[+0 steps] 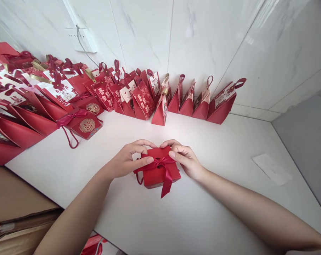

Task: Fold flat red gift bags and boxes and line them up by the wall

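A red gift box [151, 177] with a satin ribbon [168, 177] tied across its top sits on the white table in front of me. My left hand [131, 157] grips its left side, thumb on the top by the knot and fingers curled over the far edge. On the other side, my right hand [185, 157] pinches the far right corner, its thumb near the ribbon and its index finger along the back edge. A twisted red cord [140, 180] hangs out at the box's left side. My fingertips behind the box are partly hidden.
Several red gift bags [143, 101] with ribbon loops stand along the tiled wall, crowded at the left. Two similar ribboned boxes [87, 124] lie before them. A white paper [272, 169] lies at right. Cardboard boxes [17, 198] stand below the table's left edge [34, 187].
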Motion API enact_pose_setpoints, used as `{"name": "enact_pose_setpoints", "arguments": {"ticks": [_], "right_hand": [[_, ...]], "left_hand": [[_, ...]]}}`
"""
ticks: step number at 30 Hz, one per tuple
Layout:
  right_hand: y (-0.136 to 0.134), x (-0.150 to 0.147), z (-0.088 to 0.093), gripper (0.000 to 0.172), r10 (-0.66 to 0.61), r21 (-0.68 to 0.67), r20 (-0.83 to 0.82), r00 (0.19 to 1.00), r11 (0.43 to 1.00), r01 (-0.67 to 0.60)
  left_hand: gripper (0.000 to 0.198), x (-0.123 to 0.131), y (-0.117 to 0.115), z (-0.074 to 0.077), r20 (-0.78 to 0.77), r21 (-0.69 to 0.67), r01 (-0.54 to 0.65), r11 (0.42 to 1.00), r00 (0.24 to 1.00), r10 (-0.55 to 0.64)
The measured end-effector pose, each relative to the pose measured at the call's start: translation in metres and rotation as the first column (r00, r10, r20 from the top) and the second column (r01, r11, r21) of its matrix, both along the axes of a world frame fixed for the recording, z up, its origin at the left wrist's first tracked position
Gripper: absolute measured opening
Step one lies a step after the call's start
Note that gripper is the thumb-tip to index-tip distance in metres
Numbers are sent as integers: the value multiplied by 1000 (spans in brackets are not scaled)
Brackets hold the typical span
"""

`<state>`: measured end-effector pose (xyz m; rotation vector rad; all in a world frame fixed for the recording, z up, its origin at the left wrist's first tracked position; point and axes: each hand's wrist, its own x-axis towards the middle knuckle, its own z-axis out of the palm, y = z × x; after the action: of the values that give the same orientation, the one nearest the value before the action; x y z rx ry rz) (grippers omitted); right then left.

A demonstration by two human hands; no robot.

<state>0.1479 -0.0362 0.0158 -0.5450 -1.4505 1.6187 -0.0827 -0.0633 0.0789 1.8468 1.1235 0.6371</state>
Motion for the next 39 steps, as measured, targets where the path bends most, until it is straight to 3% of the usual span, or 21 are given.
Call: {"name": "enact_pose_setpoints", "arguments": {"ticks": [5,14,21,29,31,34,39], "right_hand": [[0,1,4,41,2,35,14,1000,999,-2],[-1,4,12,35,-60,233,32,998,971,51],[3,6,14,34,-94,356,53,994,932,69],[7,8,12,35,-91,290,13,996,953,84],[6,8,9,37,-110,214,-4,994,971,109],[5,6,4,38,-121,129,9,993,984,119],[3,4,0,37,-125,101,31,992,987,121]], "left_hand": [[36,0,-1,-1,15,72,0,997,1000,-1],[33,-1,-4,-1,-34,275,28,961,999,-20],[31,-3,-4,3,-61,302,25,953,998,-7],[21,4,2,-11,-19,340,-76,937,996,87],[5,8,2,-14,13,396,-111,912,993,116],[28,10,-2,-15,25,543,-152,826,986,165],[19,8,-8,-9,-85,699,-81,710,977,194]]}}
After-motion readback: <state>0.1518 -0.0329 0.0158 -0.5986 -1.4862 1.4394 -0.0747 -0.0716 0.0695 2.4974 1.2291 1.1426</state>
